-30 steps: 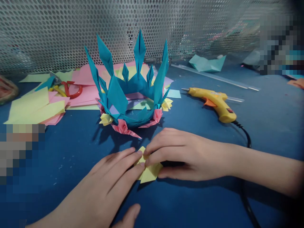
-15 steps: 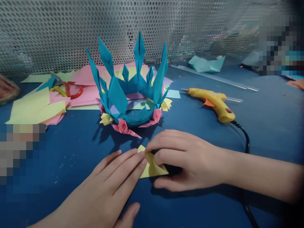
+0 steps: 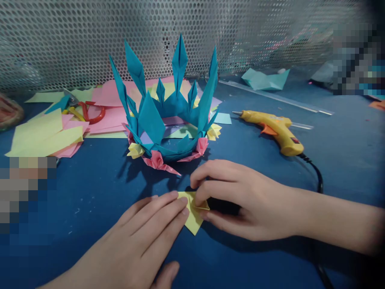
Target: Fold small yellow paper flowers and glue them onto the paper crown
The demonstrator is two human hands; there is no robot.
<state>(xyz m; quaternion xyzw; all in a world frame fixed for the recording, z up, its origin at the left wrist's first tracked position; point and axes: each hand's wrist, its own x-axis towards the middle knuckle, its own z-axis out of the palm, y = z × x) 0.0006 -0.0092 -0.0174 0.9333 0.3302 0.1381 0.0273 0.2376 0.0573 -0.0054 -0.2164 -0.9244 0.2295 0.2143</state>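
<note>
1. The left hand [image 3: 144,233] lies flat on the blue table [image 3: 90,192], fingers stretched and together, their tips pressing the left edge of a small folded yellow paper [image 3: 192,212]; the right hand [image 3: 240,200] pinches the paper's right side between thumb and curled fingers.
2. The paper sits on the table between both hands, near the front edge, one corner pointing toward the camera.
3. Just behind stands a teal paper crown [image 3: 168,108] with tall spikes, its base ringed by pink and yellow folded flowers.
4. To the right lies a yellow glue gun [image 3: 276,128], its black cord trailing behind the right wrist; at left, loose pink and yellow sheets [image 3: 45,136] and red-handled scissors [image 3: 90,114]; a perforated metal screen [image 3: 75,40] closes the back.
</note>
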